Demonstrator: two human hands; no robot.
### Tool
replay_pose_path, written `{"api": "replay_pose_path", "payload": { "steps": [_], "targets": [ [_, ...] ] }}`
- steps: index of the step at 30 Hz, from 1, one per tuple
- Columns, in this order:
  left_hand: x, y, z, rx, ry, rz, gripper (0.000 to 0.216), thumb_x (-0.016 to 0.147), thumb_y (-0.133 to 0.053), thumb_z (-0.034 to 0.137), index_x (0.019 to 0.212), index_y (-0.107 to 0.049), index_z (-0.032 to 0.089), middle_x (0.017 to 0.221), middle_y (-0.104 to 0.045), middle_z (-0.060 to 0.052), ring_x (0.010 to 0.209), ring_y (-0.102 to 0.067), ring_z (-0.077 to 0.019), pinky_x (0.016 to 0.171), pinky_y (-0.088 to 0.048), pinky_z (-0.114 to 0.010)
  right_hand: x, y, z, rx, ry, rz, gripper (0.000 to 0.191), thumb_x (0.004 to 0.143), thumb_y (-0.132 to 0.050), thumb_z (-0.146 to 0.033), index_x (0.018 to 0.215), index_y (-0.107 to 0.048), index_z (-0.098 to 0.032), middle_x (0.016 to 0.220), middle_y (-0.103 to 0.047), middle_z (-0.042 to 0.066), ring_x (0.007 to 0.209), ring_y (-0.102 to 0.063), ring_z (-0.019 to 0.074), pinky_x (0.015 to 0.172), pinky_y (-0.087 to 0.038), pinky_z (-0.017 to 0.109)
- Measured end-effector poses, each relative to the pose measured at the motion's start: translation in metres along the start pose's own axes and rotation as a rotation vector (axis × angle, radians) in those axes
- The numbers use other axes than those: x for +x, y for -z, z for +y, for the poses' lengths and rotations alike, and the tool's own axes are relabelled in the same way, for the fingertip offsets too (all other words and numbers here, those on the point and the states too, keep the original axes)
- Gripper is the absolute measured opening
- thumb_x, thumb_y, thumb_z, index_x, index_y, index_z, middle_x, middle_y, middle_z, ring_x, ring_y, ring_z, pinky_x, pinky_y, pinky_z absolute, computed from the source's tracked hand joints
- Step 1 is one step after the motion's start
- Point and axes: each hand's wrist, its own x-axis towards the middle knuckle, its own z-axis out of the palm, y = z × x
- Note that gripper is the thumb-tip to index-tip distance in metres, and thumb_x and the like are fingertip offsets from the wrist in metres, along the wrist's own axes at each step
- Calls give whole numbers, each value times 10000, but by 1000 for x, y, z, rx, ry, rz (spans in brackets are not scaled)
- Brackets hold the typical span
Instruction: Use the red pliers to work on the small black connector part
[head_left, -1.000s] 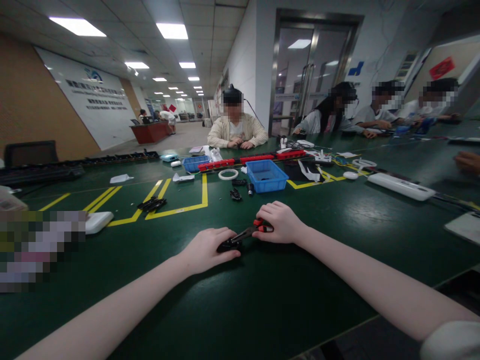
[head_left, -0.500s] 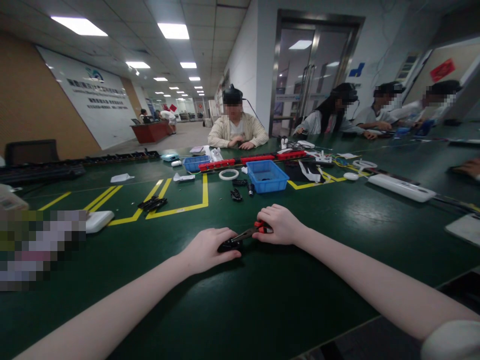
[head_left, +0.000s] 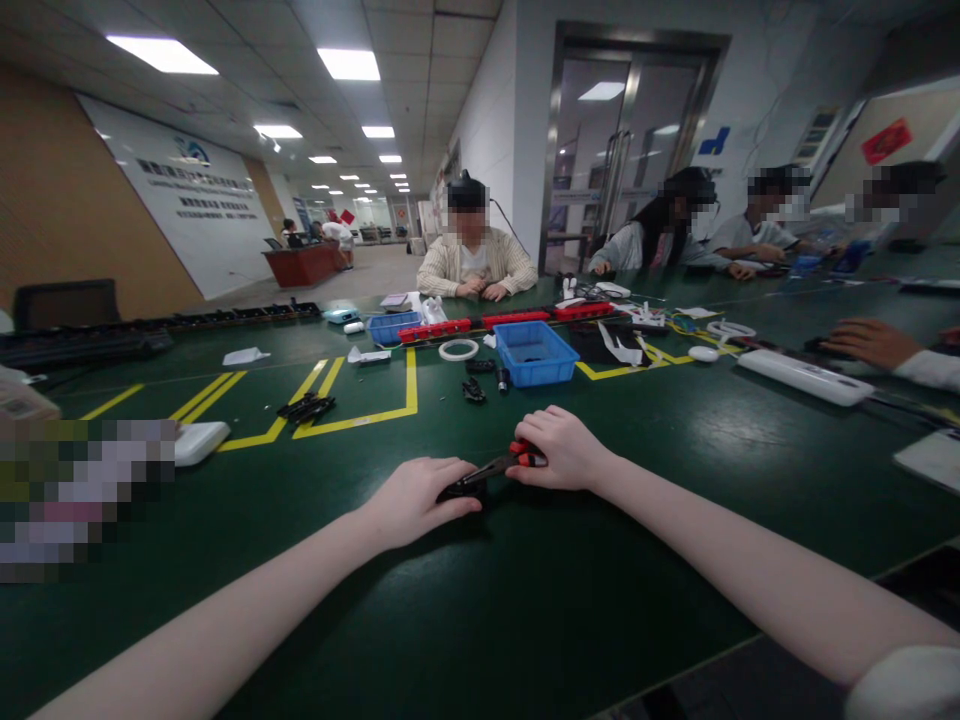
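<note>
My right hand (head_left: 562, 448) is closed round the red handles of a pair of pliers (head_left: 491, 470), whose dark jaws point left. The jaw tips reach a small black part (head_left: 451, 492) under the fingers of my left hand (head_left: 420, 500). That hand is closed on the part and covers most of it, so its kind cannot be made out; whether the jaws grip it is hidden too. Beyond my hands lie more small black parts (head_left: 473, 390) and a short black cylinder (head_left: 502, 379), near a blue plastic bin (head_left: 536, 355).
On the green table (head_left: 360, 620) stand a roll of white tape (head_left: 457, 350), a black pile (head_left: 306, 408), a white box (head_left: 201, 443) and a white power strip (head_left: 802, 377). Red strips (head_left: 517, 319) run behind the bin. A person (head_left: 476, 262) sits opposite; another person's hand (head_left: 870, 345) is at right.
My hands, the pliers and the black part stay almost in place. At the right edge, another person's hand has come further into view over the table.
</note>
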Motion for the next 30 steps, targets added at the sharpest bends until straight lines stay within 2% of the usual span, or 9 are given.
{"api": "replay_pose_path", "payload": {
  "steps": [6, 15, 21, 24, 30],
  "targets": [
    [1, -1, -2, -4, -3, 13, 283, 905, -506, 437, 1052, -581, 208, 949, -639, -6, 818, -591, -166, 690, -398, -252, 0, -1, 0, 2, -3, 7, 445, 740, -582, -607, 815, -562, -169, 803, -605, 56, 723, -520, 186, 670, -324, 318],
    [1, -3, -3, 45, 11, 27, 282, 892, -517, 450, 937, -568, 176, 875, -630, -16, 756, -585, -164, 636, -381, -243, 0, 0, 2, 13, -48, 59, 414, 768, -569, -570, 864, -561, -167, 861, -610, 74, 780, -533, 207, 699, -349, 332],
    [0, -2, -2, 38, 14, 16, 282, 891, -517, 448, 972, -574, 184, 886, -629, -12, 765, -586, -163, 654, -392, -246, -1, 0, 3, 31, -24, 55, 402, 750, -595, -560, 863, -569, -175, 871, -621, 74, 799, -548, 207, 712, -364, 331],
    [0, 0, -1, 12, 9, 13, 293, 891, -519, 442, 1050, -574, 202, 923, -639, -11, 795, -595, -168, 674, -398, -249, -1, -1, 2, 35, 10, 30, 404, 742, -601, -561, 860, -579, -175, 870, -624, 71, 793, -548, 202, 713, -365, 331],
    [0, 1, 1, 10, 7, -1, 308, 885, -531, 436, 1085, -575, 207, 958, -643, -13, 821, -598, -171, 690, -403, -255, 0, 0, 0, 27, 24, -10, 426, 749, -581, -585, 824, -585, -166, 819, -616, 67, 733, -535, 189, 661, -353, 319]
  ]
}}
